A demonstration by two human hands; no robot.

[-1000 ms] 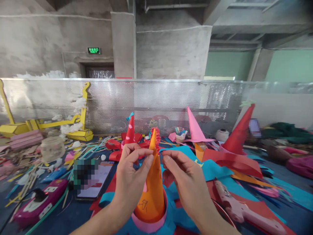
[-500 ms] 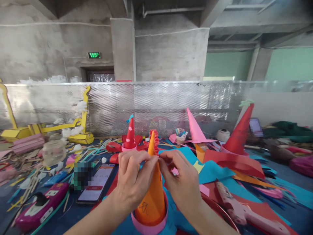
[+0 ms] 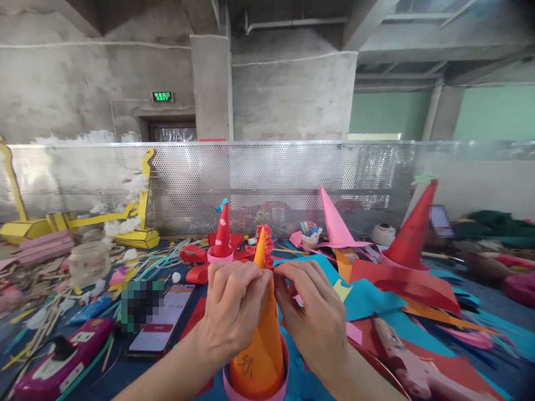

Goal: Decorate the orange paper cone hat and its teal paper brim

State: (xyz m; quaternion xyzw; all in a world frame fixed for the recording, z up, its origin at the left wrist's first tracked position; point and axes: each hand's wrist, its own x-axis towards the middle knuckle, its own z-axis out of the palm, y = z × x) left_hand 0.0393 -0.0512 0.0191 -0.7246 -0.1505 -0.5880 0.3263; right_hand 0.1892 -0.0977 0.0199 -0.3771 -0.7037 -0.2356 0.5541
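Observation:
An orange paper cone (image 3: pixel 264 356) stands upright in front of me, its foot inside a pink ring (image 3: pixel 281 387). Dark handwriting marks its lower front. A red ruffled paper strip (image 3: pixel 267 245) runs along the cone's upper right side, down to my fingertips. My left hand (image 3: pixel 234 303) is closed in a pinch at the strip's lower end, covering the cone's left side. From the right, my right hand (image 3: pixel 315 314) pinches at the same spot, thumb and forefinger together. The fingers hide the exact bit of strip between them.
Behind stand a small red cone (image 3: pixel 223 236), a pink pointed hat (image 3: pixel 333 220) and a larger red cone (image 3: pixel 414 234). A pink glue gun (image 3: pixel 412 362) lies right, over red and blue sheets. A phone (image 3: pixel 164 320) and purple power strip (image 3: pixel 67 362) lie left.
My view has shifted slightly, so the table things appear a little lower. Both hands stay at the strip on the cone, with only small finger movements.

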